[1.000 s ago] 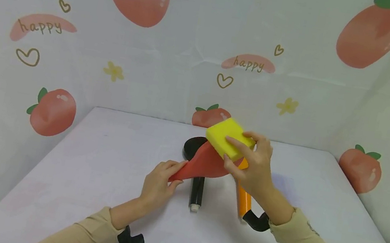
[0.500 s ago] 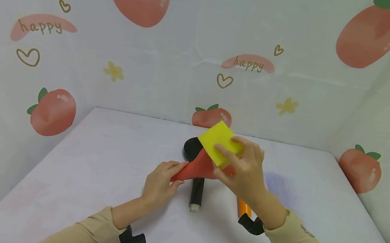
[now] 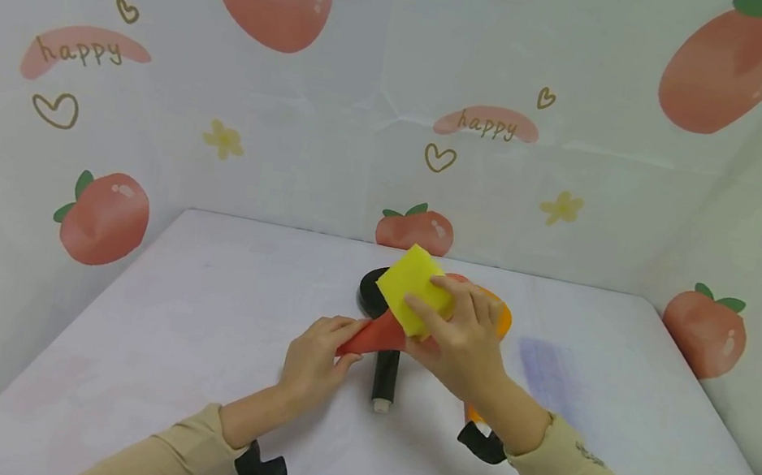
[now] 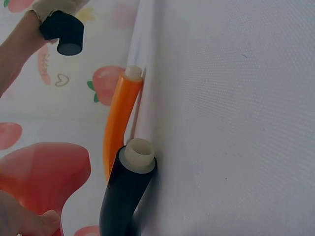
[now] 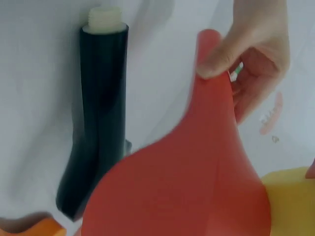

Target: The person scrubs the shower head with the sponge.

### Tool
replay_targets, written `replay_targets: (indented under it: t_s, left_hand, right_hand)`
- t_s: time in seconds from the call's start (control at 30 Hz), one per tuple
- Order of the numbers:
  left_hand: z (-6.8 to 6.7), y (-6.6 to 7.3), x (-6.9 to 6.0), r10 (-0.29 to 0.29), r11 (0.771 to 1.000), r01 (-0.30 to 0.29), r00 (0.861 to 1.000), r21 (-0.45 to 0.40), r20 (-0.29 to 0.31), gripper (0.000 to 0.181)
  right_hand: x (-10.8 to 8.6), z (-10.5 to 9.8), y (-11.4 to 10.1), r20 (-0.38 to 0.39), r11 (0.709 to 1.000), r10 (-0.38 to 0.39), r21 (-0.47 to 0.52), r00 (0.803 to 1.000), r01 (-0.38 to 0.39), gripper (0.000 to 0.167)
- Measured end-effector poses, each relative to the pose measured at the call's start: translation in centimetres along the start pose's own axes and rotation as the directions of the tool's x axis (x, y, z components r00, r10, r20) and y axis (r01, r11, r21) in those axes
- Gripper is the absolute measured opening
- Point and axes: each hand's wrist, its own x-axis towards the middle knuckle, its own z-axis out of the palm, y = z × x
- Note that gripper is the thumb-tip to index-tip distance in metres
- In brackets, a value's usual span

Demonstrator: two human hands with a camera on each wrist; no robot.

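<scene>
Both grips look closed from my remote seat: the fingers of the left hand [image 3: 317,359] pinch the narrow end of the red paddle-shaped piece [image 5: 179,182], and those of the right hand [image 3: 464,344] hold the yellow sponge [image 3: 409,287] against its wider part, apparently touching. That red piece sits toward the far edge of the table [image 3: 193,308], overlapping the black tool [image 3: 385,378] and beside the orange tool [image 4: 119,110]. To work the sponge well, I'd brace the narrow end firmly, press flat and stroke evenly.
</scene>
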Motion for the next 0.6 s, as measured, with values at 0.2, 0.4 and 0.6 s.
replay_targets:
  t_s: [0.2, 0.4, 0.6]
  left_hand:
    - [-0.1, 0.3, 0.0, -0.004, 1.0, 0.004, 1.0, 0.006, 0.03, 0.043]
    - [0.0, 0.2, -0.1, -0.029, 0.999, 0.03, 0.998, -0.023, 0.053, 0.043]
    - [-0.1, 0.0, -0.1, -0.086, 0.985, 0.098, 0.992, -0.143, 0.09, 0.044]
  right_hand:
    - [-0.8, 1.0, -1.3, 0.075, 0.997, -0.062, -0.033, 0.995, 0.065, 0.053]
    - [-1.2, 1.3, -1.7, 0.077, 0.997, -0.071, -0.015, 0.994, 0.073, 0.049]
    - [-1.8, 1.2, -1.3, 0.064, 0.997, -0.077, 0.019, 0.995, 0.076, 0.049]
